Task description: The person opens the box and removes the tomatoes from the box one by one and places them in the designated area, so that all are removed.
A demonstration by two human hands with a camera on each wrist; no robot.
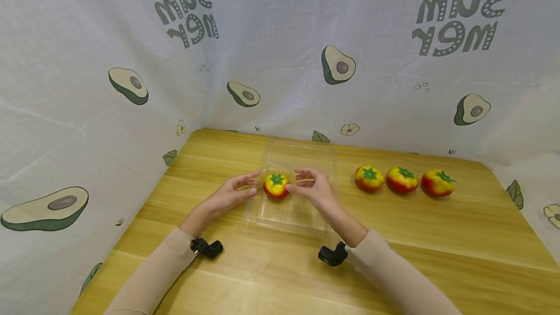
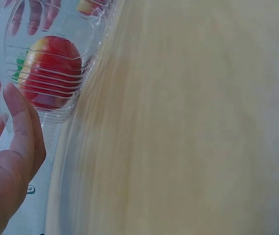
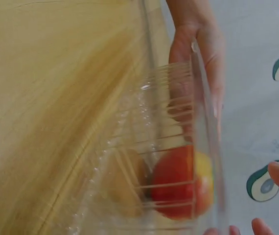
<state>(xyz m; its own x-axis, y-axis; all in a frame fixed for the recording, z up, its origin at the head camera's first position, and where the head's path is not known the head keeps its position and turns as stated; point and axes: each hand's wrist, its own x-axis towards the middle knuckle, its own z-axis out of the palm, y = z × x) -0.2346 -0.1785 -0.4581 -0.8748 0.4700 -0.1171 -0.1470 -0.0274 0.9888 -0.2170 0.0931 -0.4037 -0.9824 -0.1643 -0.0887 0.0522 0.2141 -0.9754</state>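
A shiny red-and-yellow fruit (image 1: 276, 186) with a green leafy top sits in a clear plastic clamshell box (image 1: 284, 225). The box lies open, its lid folded toward the back wall. My left hand (image 1: 229, 193) is at the box's left edge, fingers loosely bent and spread, beside the fruit. In the left wrist view, that hand (image 2: 10, 156) reaches close to the rim; whether it touches the rim is unclear. From the other side my right hand (image 1: 316, 189) hovers over the box, fingers apart, thumb close to the fruit. Neither hand grips the fruit.
Three similar fruits stand in a row right of the box: a left one (image 1: 369, 179), a middle one (image 1: 402, 180) and a right one (image 1: 437, 183). They rest on a wooden table (image 1: 415, 227). A white avocado-printed cloth (image 1: 280, 62) hangs behind and at the sides.
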